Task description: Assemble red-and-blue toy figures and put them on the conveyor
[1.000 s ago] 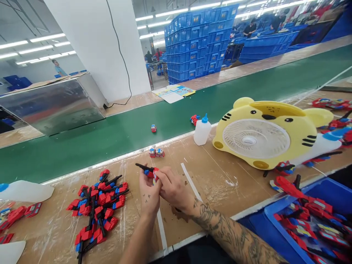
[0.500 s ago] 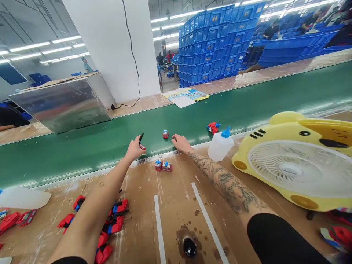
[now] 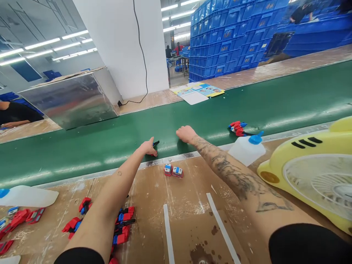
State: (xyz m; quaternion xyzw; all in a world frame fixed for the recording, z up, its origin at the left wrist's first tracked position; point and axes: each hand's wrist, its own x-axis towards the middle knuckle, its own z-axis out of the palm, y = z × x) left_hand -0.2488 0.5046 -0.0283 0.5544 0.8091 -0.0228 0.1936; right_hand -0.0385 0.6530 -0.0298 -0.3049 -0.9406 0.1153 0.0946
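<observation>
My left hand (image 3: 150, 148) reaches over the near edge of the green belt (image 3: 132, 132). Its thumb and fingers are closed on a red toy piece with a black rod (image 3: 156, 143), mostly hidden by the hand. To its right, over the belt, my right hand (image 3: 186, 134) has its fingers curled together. They cover the spot where a small toy car lay, and the car itself is hidden. Just below the belt edge, two small red, white and blue toy cars (image 3: 173, 171) sit side by side on the brown worktable (image 3: 148, 205).
On the belt at right lies a red and blue toy (image 3: 237, 128), near a white bottle with a blue nozzle (image 3: 246, 149). A yellow fan (image 3: 316, 172) stands beyond. Red toy parts (image 3: 123, 234) lie around my left forearm. Blue crates (image 3: 220, 44) are stacked behind the belt.
The view has shifted, so the scene sits further right. My right hand has closed over the toy car's spot, and the car no longer shows. The left hand still holds its toy piece.
</observation>
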